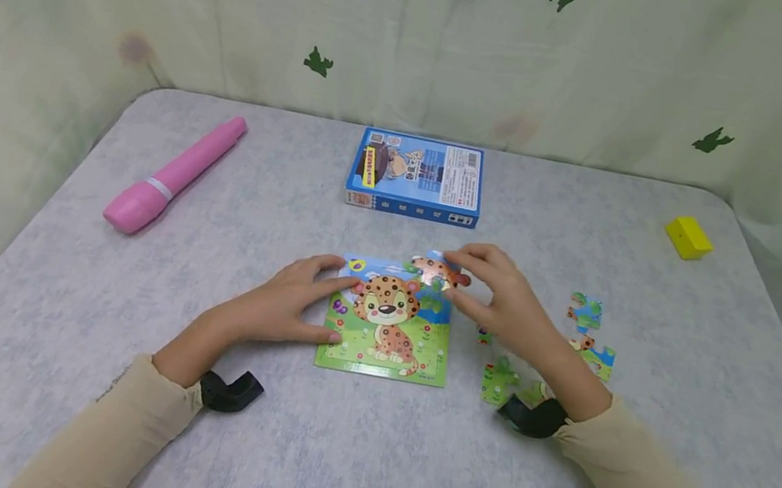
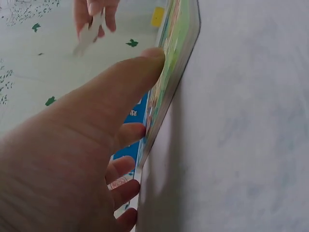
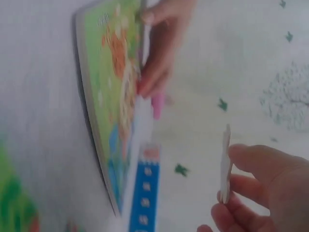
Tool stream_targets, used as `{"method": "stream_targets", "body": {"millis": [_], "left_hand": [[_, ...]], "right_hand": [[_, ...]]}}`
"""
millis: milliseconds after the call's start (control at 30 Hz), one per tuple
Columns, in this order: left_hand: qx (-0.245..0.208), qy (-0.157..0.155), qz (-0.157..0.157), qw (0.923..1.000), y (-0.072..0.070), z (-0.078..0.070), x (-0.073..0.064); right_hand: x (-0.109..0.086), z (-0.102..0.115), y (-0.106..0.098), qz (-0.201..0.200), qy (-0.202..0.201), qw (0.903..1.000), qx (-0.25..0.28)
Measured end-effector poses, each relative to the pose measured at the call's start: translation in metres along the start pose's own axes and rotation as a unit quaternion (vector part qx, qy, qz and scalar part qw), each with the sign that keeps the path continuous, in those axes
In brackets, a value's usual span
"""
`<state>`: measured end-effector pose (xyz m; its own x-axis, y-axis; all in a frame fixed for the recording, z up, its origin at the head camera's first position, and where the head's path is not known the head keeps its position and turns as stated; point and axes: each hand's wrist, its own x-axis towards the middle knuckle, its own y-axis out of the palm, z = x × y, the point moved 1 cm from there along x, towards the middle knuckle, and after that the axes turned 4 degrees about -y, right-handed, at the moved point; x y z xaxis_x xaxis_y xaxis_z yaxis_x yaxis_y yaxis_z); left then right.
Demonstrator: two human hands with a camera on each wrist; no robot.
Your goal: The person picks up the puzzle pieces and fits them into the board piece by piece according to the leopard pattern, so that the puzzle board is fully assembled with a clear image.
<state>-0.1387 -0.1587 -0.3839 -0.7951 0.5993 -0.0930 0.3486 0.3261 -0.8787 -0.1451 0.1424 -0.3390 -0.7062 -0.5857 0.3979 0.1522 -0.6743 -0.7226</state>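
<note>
A square puzzle board (image 1: 373,364) with a cartoon leopard cub lies on the table. My left hand (image 1: 287,300) rests at its left side, the thumb touching the lower left and the fingers spread along the upper left. Above the board's upper right corner, my right hand (image 1: 505,295) pinches a jigsaw piece (image 1: 435,272) with brown spots between thumb and fingers. In the right wrist view this jigsaw piece (image 3: 225,166) appears edge-on, held off the board. Loose jigsaw pieces (image 1: 586,310) lie to the right, some partly hidden beneath the right forearm.
Behind the board lies a blue box (image 1: 416,176) with printed text. A pink microphone-shaped object (image 1: 173,178) is at the left of the table (image 1: 358,467). Toward the far right sits a yellow block (image 1: 688,238). A pale curtain (image 1: 422,38) hangs along the back edge.
</note>
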Motion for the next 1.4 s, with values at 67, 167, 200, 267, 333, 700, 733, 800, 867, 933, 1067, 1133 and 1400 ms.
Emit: {"method": "stream_targets", "body": {"millis": [67,167,200,267,333,700,733,800,867,933,1067,1133,1400], "left_hand": [[0.005,0.009,-0.012,0.9999,0.000,-0.003,0.001],[0.017,0.026,-0.025,0.9992,0.001,-0.007,0.003],[0.020,0.029,-0.028,0.9990,0.002,-0.008,0.004],[0.030,0.031,-0.029,0.9987,0.003,-0.011,0.005],[0.040,0.025,-0.028,0.9985,0.004,-0.012,0.006],[0.045,0.011,-0.035,0.9983,0.004,-0.013,0.013],[0.053,0.017,-0.035,0.9978,0.004,-0.013,0.015],[0.070,0.025,-0.037,0.9965,0.004,-0.013,0.017],[0.083,0.028,-0.039,0.9954,0.003,-0.013,0.019],[0.086,0.027,-0.038,0.9952,0.002,-0.013,0.019],[0.078,0.026,-0.034,0.9960,0.001,-0.013,0.019],[0.074,0.027,-0.032,0.9963,0.002,-0.013,0.019],[0.066,0.029,-0.033,0.9968,0.005,-0.013,0.021]], "right_hand": [[0.008,0.003,0.012,0.021,0.007,0.9998,0.004],[0.017,0.005,0.027,0.055,0.028,0.9981,0.003],[0.018,0.005,0.032,0.065,0.038,0.9972,0.000],[0.022,0.003,0.039,0.084,0.051,0.9951,-0.008],[0.024,0.000,0.046,0.099,0.059,0.9932,-0.019],[0.029,-0.009,0.061,0.128,0.044,0.9877,-0.079],[0.030,-0.009,0.061,0.129,0.041,0.9873,-0.083],[0.031,-0.009,0.062,0.131,0.040,0.9864,-0.090],[0.032,-0.009,0.062,0.135,0.041,0.9856,-0.094],[0.033,-0.008,0.063,0.138,0.043,0.9849,-0.095],[0.033,-0.007,0.061,0.155,0.059,0.9828,-0.081],[0.032,-0.007,0.059,0.171,0.075,0.9802,-0.066],[0.017,-0.007,0.034,0.146,0.128,0.9784,0.072]]}}
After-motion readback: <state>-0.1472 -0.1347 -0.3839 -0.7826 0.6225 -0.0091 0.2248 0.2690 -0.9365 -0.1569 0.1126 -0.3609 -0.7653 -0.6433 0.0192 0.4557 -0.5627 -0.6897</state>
